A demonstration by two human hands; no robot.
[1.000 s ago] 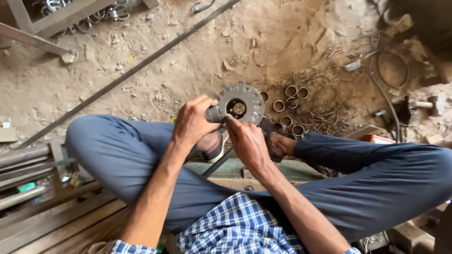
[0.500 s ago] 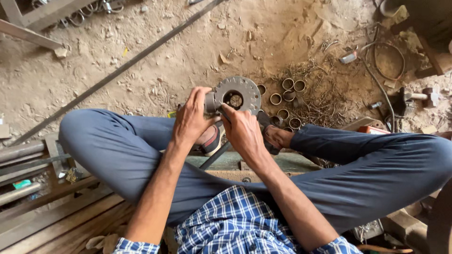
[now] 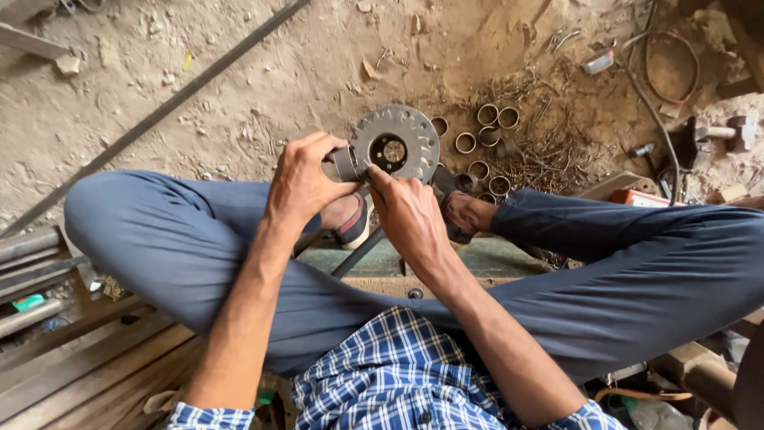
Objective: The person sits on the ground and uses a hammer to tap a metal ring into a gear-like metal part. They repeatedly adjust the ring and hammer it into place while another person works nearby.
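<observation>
The round grey metal disc, toothed along its rim and with a dark hub at its centre, sits just above the middle of the frame, held upright over the dirt floor between the person's knees. Compared with a second ago it sits a touch higher and more squarely face-on to the camera, and both hands have closed in tighter against it; the work in hand looks like fitting or tightening something at the disc's hub, though that is only a judgement.

The left hand is curled firmly around a short stubby grey part that juts from the disc's left edge, fingers wrapped and nearly closed on it. The right hand comes up from below, its forefinger and thumb stretched to the disc's lower rim, pressing it; the other fingers are folded, and whether they grip anything behind the disc is hard to tell from this angle.

To the right of the disc, in the upper middle of the frame, a cluster of short metal rings lies on the ground among tangled wire scraps. A long dark rod runs diagonally across the upper left. Stacked metal bars lie at the left edge.
</observation>
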